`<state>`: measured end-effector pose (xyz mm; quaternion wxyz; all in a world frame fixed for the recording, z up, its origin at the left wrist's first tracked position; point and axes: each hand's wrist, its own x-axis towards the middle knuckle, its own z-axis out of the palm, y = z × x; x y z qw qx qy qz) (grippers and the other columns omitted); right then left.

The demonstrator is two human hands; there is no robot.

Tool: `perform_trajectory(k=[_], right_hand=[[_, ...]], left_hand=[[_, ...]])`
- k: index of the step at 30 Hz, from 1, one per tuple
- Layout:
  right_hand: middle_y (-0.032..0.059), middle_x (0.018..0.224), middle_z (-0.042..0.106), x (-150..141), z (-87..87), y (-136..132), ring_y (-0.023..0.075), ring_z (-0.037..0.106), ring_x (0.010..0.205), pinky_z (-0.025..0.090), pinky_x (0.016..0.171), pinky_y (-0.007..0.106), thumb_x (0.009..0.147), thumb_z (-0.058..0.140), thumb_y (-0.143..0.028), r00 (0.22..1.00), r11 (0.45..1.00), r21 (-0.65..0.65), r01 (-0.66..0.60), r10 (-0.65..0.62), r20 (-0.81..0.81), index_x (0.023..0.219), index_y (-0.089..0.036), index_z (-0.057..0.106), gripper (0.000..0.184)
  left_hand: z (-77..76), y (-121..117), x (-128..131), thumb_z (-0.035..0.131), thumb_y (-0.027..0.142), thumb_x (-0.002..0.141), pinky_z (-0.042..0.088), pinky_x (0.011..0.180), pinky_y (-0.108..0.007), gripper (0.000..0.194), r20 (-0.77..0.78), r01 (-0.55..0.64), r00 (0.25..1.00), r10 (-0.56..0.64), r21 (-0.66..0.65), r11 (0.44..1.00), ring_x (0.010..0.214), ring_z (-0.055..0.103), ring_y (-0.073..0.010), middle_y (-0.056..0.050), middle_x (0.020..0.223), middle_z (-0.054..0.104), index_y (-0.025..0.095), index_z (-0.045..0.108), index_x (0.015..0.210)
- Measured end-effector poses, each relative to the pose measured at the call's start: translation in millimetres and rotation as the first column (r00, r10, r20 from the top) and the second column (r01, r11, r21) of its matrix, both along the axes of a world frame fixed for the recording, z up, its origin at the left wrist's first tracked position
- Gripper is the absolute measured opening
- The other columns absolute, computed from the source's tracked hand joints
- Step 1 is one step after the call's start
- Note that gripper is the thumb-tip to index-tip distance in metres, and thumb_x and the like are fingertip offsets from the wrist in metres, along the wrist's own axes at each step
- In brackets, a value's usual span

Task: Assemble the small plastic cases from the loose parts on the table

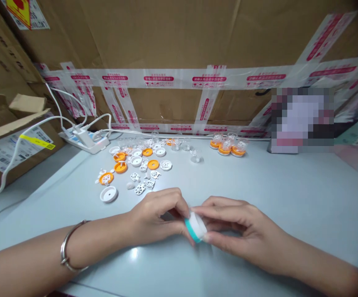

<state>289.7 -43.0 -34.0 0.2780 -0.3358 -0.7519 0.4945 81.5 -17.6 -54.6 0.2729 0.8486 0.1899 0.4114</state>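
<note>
Between my two hands, just above the near part of the table, is a small round plastic piece (198,226), white with a teal rim, held tilted on its side. My left hand (163,214) pinches its teal side with thumb and fingers. On the white side, the fingertips and thumb of my right hand (234,222) grip the edge. Motion blurs the piece a little, and its inside is hidden. Beyond my left hand lie a white round cup (108,194) and several white spoked parts (140,189).
Orange discs (120,167), white rings and clear domes (196,156) spread across the table's back left. Several domed orange assemblies (225,146) stand at the back. A power strip (87,140) with white cables sits left, near an open carton (15,144). A blurred-out phone-like object (299,123) stands right.
</note>
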Motion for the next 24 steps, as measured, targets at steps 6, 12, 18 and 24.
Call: perform_trajectory(k=[6,12,18,24], right_hand=[[0.0043,0.085,0.060,-3.4,-6.2,-0.4,0.0112,0.061,0.070,0.054,0.066,0.021,0.081,0.059,-0.025,0.999,0.991,-0.127,0.044,-0.043,0.012,0.111,-0.024,0.067,0.031],[0.0038,0.099,0.064,-4.2,-6.0,1.5,0.0150,0.063,0.092,0.051,0.082,0.025,0.082,0.058,-0.027,0.992,0.963,-0.266,0.036,-0.067,-0.107,0.113,-0.027,0.065,0.031],[0.0029,0.100,0.063,-2.5,-9.8,4.6,0.0140,0.061,0.093,0.050,0.082,0.025,0.084,0.056,-0.026,0.996,0.976,-0.217,-0.017,-0.004,-0.092,0.108,-0.029,0.067,0.027],[0.0020,0.085,0.064,-3.9,-8.5,2.7,0.0152,0.060,0.083,0.049,0.078,0.026,0.089,0.048,-0.032,1.000,0.984,-0.179,0.023,-0.022,0.011,0.088,-0.022,0.071,0.025]], left_hand=[[-3.8,2.5,-3.9,0.060,0.024,0.083,0.045,0.052,-0.017,0.012,-0.104,0.039,0.994,-0.013,0.254,0.966,0.054,0.055,-0.0084,-0.001,0.061,0.060,0.014,0.056,0.077],[-1.3,1.8,-1.5,0.073,0.032,0.069,0.049,0.052,-0.016,0.025,0.000,-0.082,0.997,0.083,-0.141,0.987,0.055,0.059,-0.0089,-0.002,0.063,0.063,0.012,0.058,0.073],[-2.2,4.4,-3.0,0.079,0.027,0.060,0.051,0.055,-0.018,0.043,0.007,-0.032,0.999,0.037,-0.338,0.941,0.062,0.062,-0.0103,-0.003,0.078,0.063,0.013,0.063,0.098],[-2.5,7.7,-1.9,0.071,0.024,0.072,0.048,0.062,-0.020,0.034,-0.047,0.031,0.998,-0.036,-0.113,0.993,0.068,0.055,-0.0098,-0.003,0.079,0.054,0.017,0.066,0.105]])
